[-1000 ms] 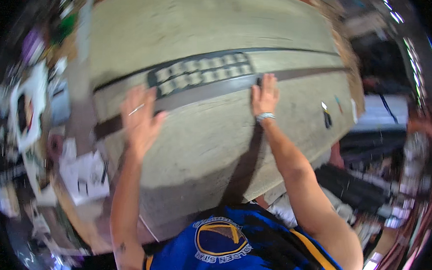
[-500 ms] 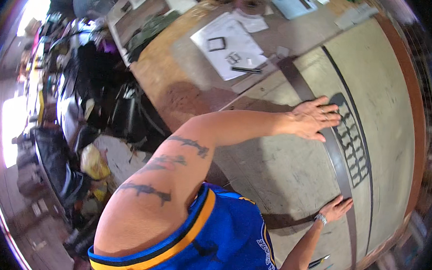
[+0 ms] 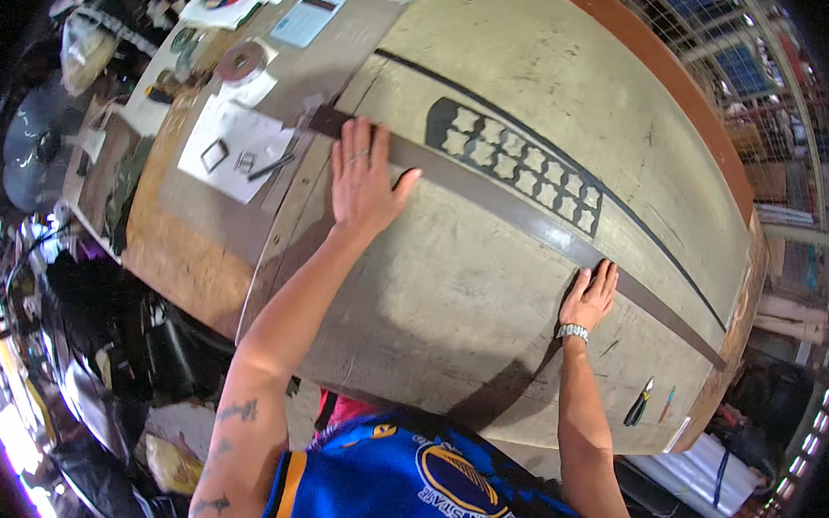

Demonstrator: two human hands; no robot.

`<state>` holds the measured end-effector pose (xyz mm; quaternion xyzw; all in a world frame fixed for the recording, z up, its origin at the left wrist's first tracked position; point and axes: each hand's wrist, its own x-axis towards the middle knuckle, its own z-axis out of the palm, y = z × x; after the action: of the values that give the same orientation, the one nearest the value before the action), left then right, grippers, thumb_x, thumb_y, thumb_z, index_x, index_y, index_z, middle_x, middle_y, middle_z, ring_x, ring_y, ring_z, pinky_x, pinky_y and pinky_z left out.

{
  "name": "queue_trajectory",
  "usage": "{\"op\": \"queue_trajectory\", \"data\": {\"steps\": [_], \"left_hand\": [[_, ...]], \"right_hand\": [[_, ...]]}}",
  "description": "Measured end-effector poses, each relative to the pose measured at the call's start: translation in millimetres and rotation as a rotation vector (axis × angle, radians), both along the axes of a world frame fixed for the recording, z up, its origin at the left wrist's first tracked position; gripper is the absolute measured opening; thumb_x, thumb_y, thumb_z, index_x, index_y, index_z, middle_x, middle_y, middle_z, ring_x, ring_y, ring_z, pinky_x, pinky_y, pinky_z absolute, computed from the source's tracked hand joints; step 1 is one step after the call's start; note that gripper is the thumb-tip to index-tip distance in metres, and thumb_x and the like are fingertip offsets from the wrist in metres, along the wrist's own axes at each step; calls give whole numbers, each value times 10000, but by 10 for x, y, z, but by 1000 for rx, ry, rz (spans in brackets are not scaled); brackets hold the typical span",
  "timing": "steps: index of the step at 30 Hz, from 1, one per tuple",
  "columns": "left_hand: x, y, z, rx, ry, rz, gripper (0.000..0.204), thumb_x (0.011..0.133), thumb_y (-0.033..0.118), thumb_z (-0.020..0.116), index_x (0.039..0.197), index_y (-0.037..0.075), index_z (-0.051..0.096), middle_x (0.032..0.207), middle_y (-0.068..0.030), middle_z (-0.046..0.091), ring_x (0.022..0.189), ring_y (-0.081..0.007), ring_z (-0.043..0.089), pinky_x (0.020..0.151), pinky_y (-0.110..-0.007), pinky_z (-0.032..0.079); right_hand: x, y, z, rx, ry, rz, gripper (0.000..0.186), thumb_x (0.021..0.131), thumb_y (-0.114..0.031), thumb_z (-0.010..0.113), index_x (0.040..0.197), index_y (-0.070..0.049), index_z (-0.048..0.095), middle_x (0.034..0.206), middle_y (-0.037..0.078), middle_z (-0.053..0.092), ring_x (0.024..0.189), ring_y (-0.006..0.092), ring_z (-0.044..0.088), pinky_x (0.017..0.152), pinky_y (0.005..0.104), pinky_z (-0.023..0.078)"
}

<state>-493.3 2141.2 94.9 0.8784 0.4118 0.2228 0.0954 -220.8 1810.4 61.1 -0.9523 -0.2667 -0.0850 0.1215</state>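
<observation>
A long brown strip, which looks like leather, lies across the worktable. My left hand rests flat on it near its left end, thumb and fingers apart. Farther right, my right hand is also open, its fingertips laid on the strip's near edge. Just beyond the strip lies a black sheet with rows of shaped cut-outs, one end rounded. Past that sheet runs a thin black strip, slanting from far left to near right.
On the left stand a tape roll, a white paper with small metal frames, and a light blue pad. Yellow-and-black pliers lie at the near right. A wire mesh rises behind the table.
The view has turned, so the brown strip now runs left to right. My left hand has slid left toward the strip's end, away from the black sheet. My right hand stays on the strip.
</observation>
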Motion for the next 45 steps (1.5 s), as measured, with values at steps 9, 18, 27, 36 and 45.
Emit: {"op": "queue_trajectory", "data": {"steps": [9,18,27,36,45], "left_hand": [[48,-43,-58,-43,36,80,829,858,496,717,1422,-54,461,1543,-252,374,1475,-415,285,1205,-516,254],[-25,53,-82,157,141,24,765,898,491,688,1389,-62,491,1493,-253,436,1445,-423,321,1194,-508,286],[100,-17,-138,138,174,20,763,922,498,666,1444,-19,462,1539,-221,390,1463,-405,304,1185,-500,308],[-13,-5,-185,171,292,67,809,954,593,548,1486,-4,424,1577,-195,356,1495,-365,258,1222,-466,235],[165,25,-146,73,211,81,886,902,648,566,1471,-19,440,1576,-234,346,1499,-377,252,1223,-479,215]], "right_hand": [[-17,-70,-40,-33,-16,-15,544,1041,-346,456,1500,-56,436,1579,158,386,1474,337,321,1197,473,221],[62,9,66,115,111,89,531,997,-341,523,1422,-24,498,1512,205,431,1422,375,367,1161,520,259],[568,-544,138,-143,119,-51,647,1054,-456,370,1579,-89,285,1651,118,245,1530,299,202,1226,508,168],[502,-553,26,-97,107,-37,666,1044,-455,400,1578,-77,279,1651,135,234,1528,317,203,1228,505,175],[626,-589,-2,-102,37,-15,647,1049,-429,404,1579,-79,280,1654,103,249,1538,265,188,1230,500,146]]}}
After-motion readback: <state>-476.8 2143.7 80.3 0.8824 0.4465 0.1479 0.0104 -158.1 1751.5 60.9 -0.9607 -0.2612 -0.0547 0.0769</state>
